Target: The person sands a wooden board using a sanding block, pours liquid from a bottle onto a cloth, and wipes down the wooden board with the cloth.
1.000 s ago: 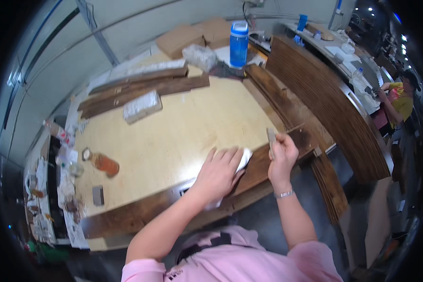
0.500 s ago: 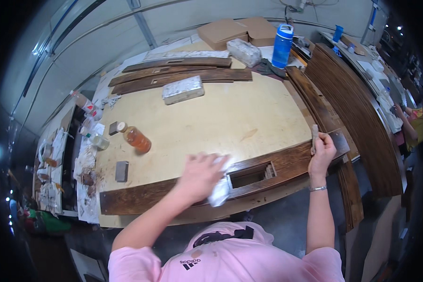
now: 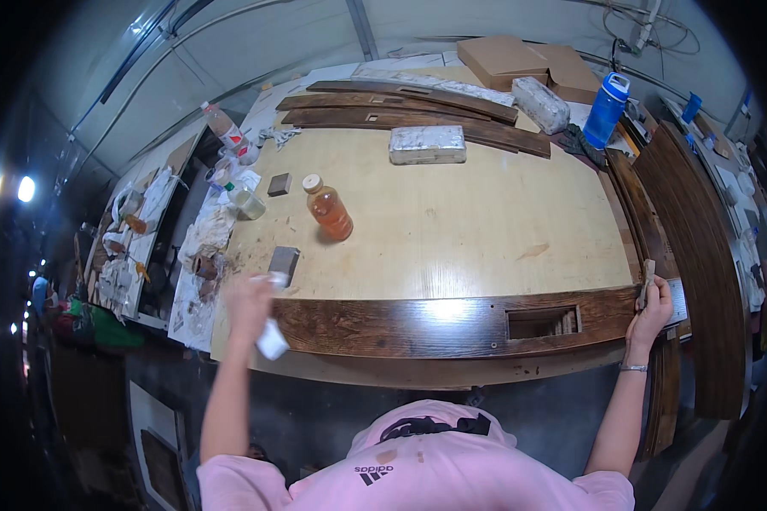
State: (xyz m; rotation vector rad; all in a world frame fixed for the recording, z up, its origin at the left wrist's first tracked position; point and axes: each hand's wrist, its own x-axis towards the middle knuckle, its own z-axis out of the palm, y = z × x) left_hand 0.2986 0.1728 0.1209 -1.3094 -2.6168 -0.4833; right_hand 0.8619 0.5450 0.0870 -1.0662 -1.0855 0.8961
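Note:
A dark brown wooden board (image 3: 383,324) with a rectangular cutout lies along the table's near edge. My left hand (image 3: 249,308), smeared by motion, is at the board's left end with a white cloth (image 3: 272,341) in it. Part of the cloth hangs below the fingers, against the board's end. At the right end, my right hand (image 3: 650,317) pinches a short beige strip (image 3: 647,279) that stands up from the fingers. That hand rests by the board's edge, beyond the cutout. Close to my left hand lies a grey block (image 3: 284,265).
An amber-filled bottle (image 3: 329,209) stands on the table (image 3: 477,230), left of middle. Behind it are a wrapped block (image 3: 427,146) and several brown boards (image 3: 418,122). A blue bottle (image 3: 605,115) stands at the back right. Tall dark panels (image 3: 699,281) lean on the right.
My left hand has swept the white cloth leftward along the board, from beside the cutout to the left end. My right hand still holds the beige strip at the right end. The view has shifted.

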